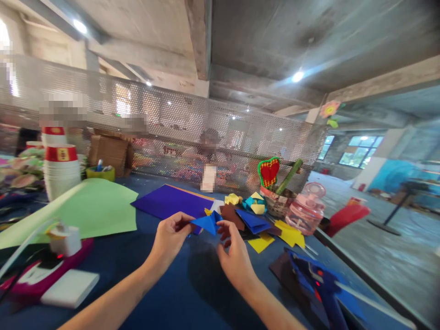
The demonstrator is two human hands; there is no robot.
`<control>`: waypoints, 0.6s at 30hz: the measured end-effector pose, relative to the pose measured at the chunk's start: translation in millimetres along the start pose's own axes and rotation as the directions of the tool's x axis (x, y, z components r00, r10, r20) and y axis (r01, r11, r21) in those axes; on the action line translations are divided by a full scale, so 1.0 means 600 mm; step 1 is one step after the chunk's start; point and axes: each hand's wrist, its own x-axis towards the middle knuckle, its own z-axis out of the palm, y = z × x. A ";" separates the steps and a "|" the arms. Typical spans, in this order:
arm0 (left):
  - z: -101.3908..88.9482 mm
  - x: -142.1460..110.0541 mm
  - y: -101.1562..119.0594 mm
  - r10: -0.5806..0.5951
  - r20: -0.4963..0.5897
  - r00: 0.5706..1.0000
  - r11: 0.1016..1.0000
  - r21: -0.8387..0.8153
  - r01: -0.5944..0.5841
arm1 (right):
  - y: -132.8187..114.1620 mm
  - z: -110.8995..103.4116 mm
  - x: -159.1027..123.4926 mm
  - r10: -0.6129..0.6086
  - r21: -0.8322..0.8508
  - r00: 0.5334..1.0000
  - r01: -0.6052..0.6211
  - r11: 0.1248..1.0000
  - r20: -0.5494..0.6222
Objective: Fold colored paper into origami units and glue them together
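Note:
A small piece of blue folded paper [205, 223], with pointed corners, is held up over the dark blue tabletop. My left hand [173, 236] pinches its left corner between thumb and fingers. At the right edge of the paper, my right hand [234, 252] has its curled fingertips on a raised fold, with the thumb lower down and apart from it. Just beyond the hands lie a dark blue folded paper [253, 221], brown paper [233, 215] and yellow paper pieces [261, 243]. A teal and cream folded paper piece [255, 203] sits behind them.
Purple sheets [172, 201] and a large green sheet [103, 208] spread at left. A power strip [37, 275] and stacked paper cups [62, 169] stand there too. At right are a blue glue gun [321, 279], pink jug [305, 211] and basket [275, 204]. Perforated mesh [165, 133] rises behind.

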 end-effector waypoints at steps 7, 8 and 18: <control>0.001 -0.002 0.000 -0.249 0.073 0.966 0.942 -0.213 0.259 | -0.005 0.002 -0.005 0.034 -0.003 0.999 -0.033 0.999 0.036; 0.000 -0.002 -0.001 -0.282 0.086 0.955 0.927 -0.230 0.295 | -0.006 0.001 -0.005 0.042 0.005 0.998 -0.042 0.999 0.043; -0.002 -0.003 0.001 -0.482 0.215 0.849 0.777 -0.342 0.528 | -0.011 -0.001 -0.002 0.042 0.084 0.997 -0.048 0.995 0.069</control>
